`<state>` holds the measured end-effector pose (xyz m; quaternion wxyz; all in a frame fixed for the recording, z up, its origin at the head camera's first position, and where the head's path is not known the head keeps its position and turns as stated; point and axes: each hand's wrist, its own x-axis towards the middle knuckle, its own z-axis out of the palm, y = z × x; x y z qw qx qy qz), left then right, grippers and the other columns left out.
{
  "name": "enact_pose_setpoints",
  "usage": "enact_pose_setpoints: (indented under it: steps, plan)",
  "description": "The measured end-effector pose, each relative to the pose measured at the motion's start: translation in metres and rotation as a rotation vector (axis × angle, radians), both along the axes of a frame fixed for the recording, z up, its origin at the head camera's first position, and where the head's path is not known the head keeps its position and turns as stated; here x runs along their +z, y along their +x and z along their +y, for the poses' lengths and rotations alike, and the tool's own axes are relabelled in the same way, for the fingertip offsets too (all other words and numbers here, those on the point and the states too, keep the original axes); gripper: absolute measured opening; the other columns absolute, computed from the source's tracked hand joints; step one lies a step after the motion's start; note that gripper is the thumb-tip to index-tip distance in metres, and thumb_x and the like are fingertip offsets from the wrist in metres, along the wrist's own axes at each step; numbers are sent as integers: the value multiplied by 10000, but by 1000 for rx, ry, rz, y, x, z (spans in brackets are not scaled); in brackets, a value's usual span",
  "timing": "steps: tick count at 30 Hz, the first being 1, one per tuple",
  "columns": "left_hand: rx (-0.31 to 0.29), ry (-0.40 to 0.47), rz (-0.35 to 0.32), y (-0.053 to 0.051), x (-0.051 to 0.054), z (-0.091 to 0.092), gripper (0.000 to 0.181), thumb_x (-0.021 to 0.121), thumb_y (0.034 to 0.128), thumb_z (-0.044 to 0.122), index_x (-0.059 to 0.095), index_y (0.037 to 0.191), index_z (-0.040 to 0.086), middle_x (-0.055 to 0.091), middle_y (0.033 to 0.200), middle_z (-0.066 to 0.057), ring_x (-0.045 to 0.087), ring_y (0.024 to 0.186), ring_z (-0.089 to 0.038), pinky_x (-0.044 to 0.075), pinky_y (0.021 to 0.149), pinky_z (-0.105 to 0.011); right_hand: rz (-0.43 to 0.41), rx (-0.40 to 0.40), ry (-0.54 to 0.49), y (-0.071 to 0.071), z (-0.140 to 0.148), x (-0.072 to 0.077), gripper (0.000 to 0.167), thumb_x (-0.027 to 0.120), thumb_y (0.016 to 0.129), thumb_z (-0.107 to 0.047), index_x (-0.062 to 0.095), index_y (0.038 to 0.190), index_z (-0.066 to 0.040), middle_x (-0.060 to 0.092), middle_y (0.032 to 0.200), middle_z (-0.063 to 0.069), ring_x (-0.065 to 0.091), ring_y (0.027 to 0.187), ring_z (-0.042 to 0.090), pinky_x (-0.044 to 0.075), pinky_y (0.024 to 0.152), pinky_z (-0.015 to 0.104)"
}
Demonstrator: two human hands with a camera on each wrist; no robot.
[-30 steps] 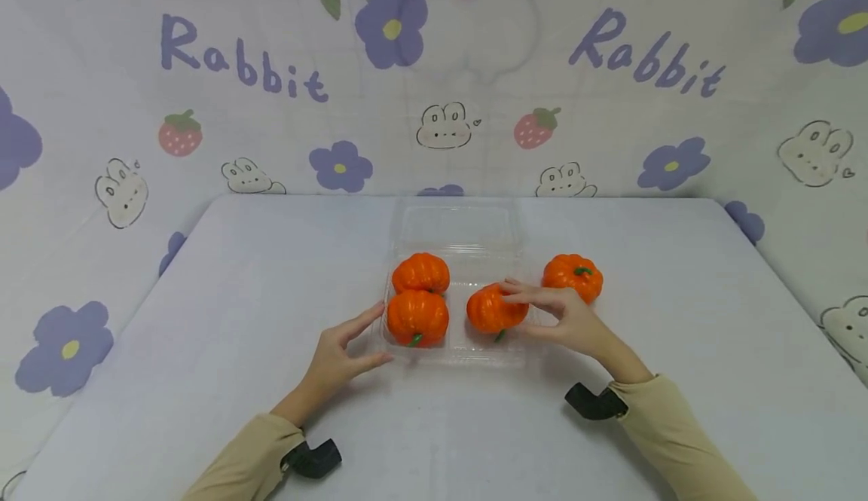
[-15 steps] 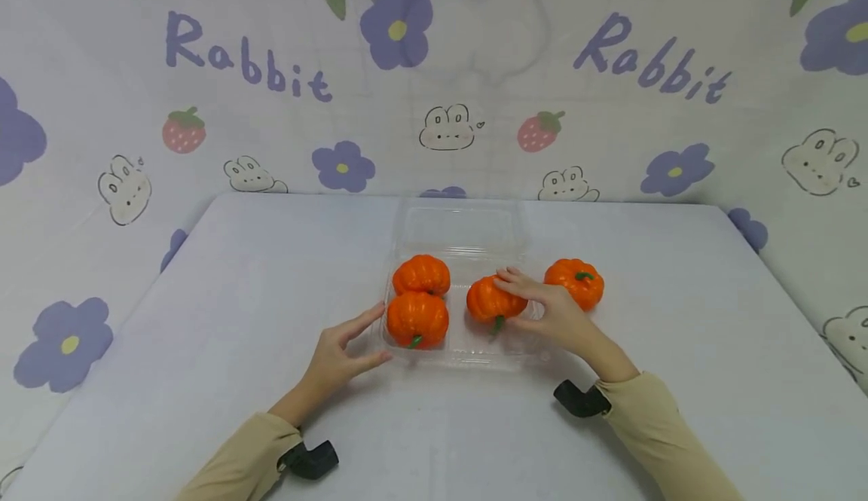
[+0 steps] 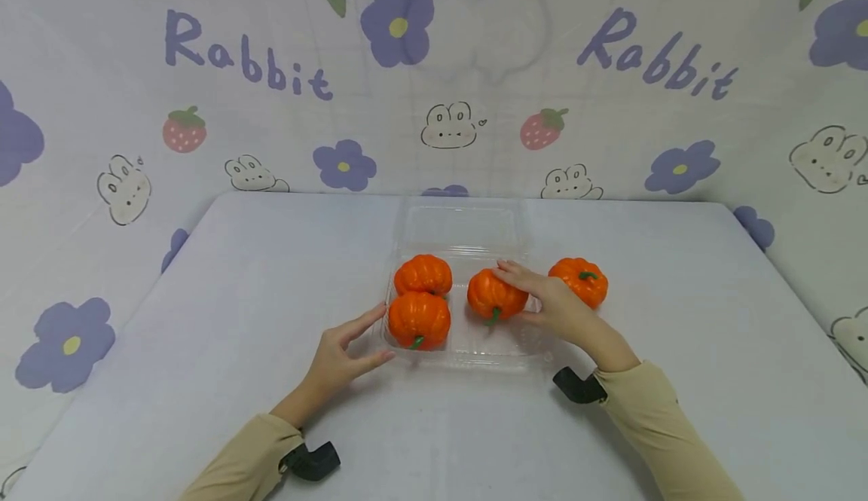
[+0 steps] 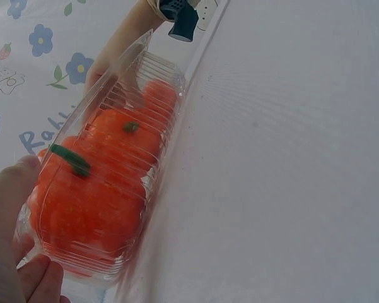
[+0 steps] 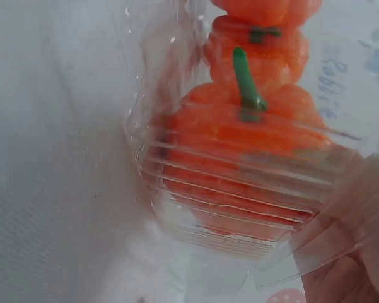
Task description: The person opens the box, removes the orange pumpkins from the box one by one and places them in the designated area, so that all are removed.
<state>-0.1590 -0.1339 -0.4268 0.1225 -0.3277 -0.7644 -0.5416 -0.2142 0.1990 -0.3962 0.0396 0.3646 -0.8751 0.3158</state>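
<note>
- My right grip (image 3: 552,305) holds a squat, ribbed, orange pumpkin (image 3: 495,295) with a green stem, my fingers over its far right side.
- That pumpkin lies left of my palm, at the right half of the see-through plastic container (image 3: 484,343); whether it touches the container's floor I cannot tell.
- It is round, with no clear long axis; its stem points to the container's near edge. My right grip is the nearer one.
- My left grip (image 3: 332,354) is at the container's left end, finger and thumb spread against it, holding no pumpkin.
- The container runs long from left to right, its see-through lid (image 3: 464,226) laid back behind it.
- Two matching pumpkins, a front one (image 3: 419,322) and a rear one (image 3: 423,271), sit in its left half, seemingly touching.
- A fourth pumpkin (image 3: 582,281) sits just right of the container, on the white-covered counter (image 3: 291,260).
- Behind the container hangs a white cloth (image 3: 271,132) with purple flowers and rabbits.
</note>
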Motion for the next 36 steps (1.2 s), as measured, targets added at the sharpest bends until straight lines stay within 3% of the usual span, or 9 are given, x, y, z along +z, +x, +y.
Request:
enact_pose_setpoints:
  steps: [5, 9, 18, 23, 26, 31, 36]
  plan:
    - [3, -4, 4, 1, 2, 0, 572, 727, 659, -106, 479, 1171, -170, 485, 1188, -277, 462, 1107, -376, 366, 946, -336, 23, -31, 14, 2, -1, 0, 673, 717, 672, 115, 483, 1285, -33, 411, 1338, 139, 355, 1233, 264, 424, 885, 375]
    - [5, -7, 8, 0, 2, 1, 570, 727, 659, -106, 479, 1167, -174, 486, 1183, -282, 464, 1101, -385, 368, 943, -346, 105, -60, 39, 6, -1, 0, 662, 721, 635, 157, 529, 1241, -29, 463, 1294, 140, 440, 1160, 296, 482, 796, 351]
    - [4, -4, 10, 2, 3, 2, 566, 728, 652, -112, 483, 1158, -179, 487, 1179, -287, 464, 1092, -402, 375, 931, -378, 179, -80, 8, 9, 0, 1, 646, 807, 591, 5, 558, 1186, 24, 552, 1183, 157, 509, 1091, 286, 444, 854, 382]
    - [5, -6, 6, 2, 3, 2, 569, 728, 654, -110, 482, 1162, -176, 485, 1184, -283, 462, 1097, -396, 372, 937, -351, 216, -89, -92, 7, 2, 0, 660, 842, 557, -73, 578, 1150, 45, 570, 1152, 161, 547, 1037, 288, 469, 820, 390]
    - [1, -2, -8, 1, 2, 1, 581, 735, 649, -105, 479, 1165, -175, 483, 1187, -285, 460, 1103, -390, 371, 940, -333, 160, -91, -223, 6, 3, -2, 661, 844, 552, -76, 578, 1144, 45, 506, 1239, 158, 495, 1107, 290, 443, 866, 345]
    - [-13, 15, -24, 1, 1, 0, 608, 748, 631, -109, 474, 1169, -178, 478, 1191, -287, 456, 1109, -386, 371, 938, -319, -39, -37, -480, 7, 2, -1, 618, 787, 563, 93, 527, 1122, 123, 400, 1314, 219, 386, 1206, 285, 370, 922, 257]
    - [-9, 11, -23, 1, 1, 0, 618, 753, 626, -103, 475, 1173, -172, 479, 1197, -277, 455, 1115, -377, 368, 940, -311, -154, -95, -524, 17, -2, 16, 642, 755, 580, 146, 476, 1157, 169, 472, 1225, 266, 491, 1119, 218, 410, 877, 249]
